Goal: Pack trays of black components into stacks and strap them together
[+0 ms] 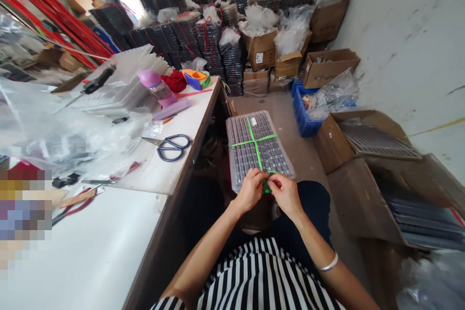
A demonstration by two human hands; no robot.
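A stack of clear plastic trays (239,164) filled with small grey parts stands in front of my knees. Bright green strap (253,131) crosses over its top, and more of it bunches at the near edge. There my left hand (252,188) pinches the green strap, fingers pressed together. Close beside it on the right, my right hand (285,194) also has its fingertips closed on the strap. Between the fingertips a small loop of strap shows; the exact grip is partly hidden by the fingers.
On the left, a white table (109,247) holds blue-handled scissors (170,147), a pink bottle (157,88), red-handled pliers and plastic sheets. Cardboard boxes (363,193) and a blue crate (305,123) stand at the right. Wrapped tray stacks (232,65) line the back.
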